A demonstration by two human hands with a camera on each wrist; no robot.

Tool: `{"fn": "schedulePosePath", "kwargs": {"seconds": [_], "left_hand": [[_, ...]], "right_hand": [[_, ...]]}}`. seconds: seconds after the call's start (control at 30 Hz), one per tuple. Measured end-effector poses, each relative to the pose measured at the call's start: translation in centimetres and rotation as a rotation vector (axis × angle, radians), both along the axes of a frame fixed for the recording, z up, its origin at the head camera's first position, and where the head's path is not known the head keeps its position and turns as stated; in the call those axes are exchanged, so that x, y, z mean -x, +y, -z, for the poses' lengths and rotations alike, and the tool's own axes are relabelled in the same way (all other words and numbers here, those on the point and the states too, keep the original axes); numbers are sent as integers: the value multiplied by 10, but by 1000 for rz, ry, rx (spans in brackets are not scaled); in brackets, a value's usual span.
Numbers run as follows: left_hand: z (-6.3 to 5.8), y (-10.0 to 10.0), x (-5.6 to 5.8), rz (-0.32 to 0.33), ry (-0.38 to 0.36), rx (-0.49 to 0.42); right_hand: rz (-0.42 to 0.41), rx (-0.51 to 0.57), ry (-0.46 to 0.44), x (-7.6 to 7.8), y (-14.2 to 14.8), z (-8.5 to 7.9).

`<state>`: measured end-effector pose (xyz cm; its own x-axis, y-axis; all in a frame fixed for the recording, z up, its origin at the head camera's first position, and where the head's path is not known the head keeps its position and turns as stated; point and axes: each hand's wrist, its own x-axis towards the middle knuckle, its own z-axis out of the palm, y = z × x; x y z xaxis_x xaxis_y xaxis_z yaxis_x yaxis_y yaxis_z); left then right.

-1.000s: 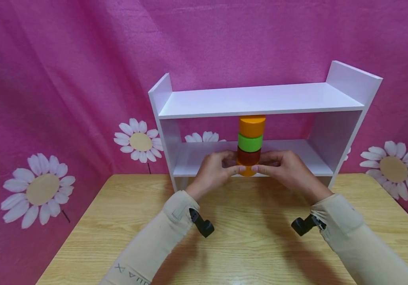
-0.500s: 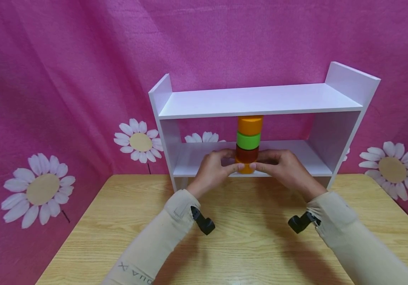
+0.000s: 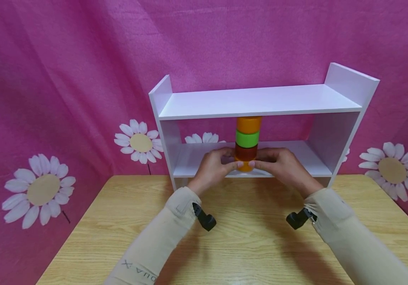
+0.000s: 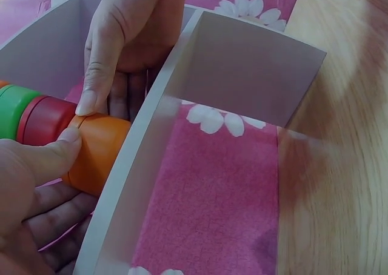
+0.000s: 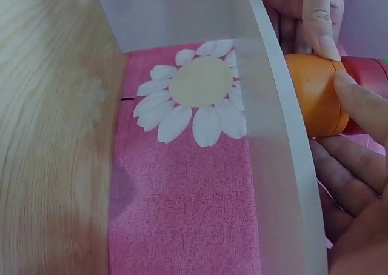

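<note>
A stack of round, smooth cylinders stands upright between the boards of a white shelf unit (image 3: 225, 103). From the bottom it runs orange cylinder (image 3: 245, 166), dark red cylinder (image 3: 245, 152), green cylinder (image 3: 247, 139) and a second orange cylinder (image 3: 248, 125), whose top is close under the upper board. My left hand (image 3: 211, 168) grips the stack low on its left side, and my right hand (image 3: 283, 168) grips it from the right. Both thumbs press the front of the lowest orange piece, while other fingers go behind the stack, partly hidden. In the left wrist view that orange piece (image 4: 100, 151) meets the lower board.
The shelf's side panels (image 3: 339, 138) rise left and right of the stack. A wooden table (image 3: 239, 241) lies in front. Behind hangs a pink cloth (image 3: 82, 59) with white daisies. A black wrist camera (image 3: 205, 219) sticks out from each sleeve.
The stack has shifted slightly left and farther back over the lower board, with both hands moving along with it. Their grip on its base looks the same.
</note>
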<state>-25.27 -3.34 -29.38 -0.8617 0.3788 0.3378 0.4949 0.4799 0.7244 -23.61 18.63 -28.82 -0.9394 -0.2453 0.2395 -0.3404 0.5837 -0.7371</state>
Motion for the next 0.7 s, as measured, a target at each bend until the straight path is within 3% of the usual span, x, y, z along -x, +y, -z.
{"fn": "schedulePosePath", "kwargs": {"seconds": [0.7], "left_hand": [[2, 2, 10, 4, -4, -10]], "right_hand": [[12, -7, 3, 9, 0, 0]]}}
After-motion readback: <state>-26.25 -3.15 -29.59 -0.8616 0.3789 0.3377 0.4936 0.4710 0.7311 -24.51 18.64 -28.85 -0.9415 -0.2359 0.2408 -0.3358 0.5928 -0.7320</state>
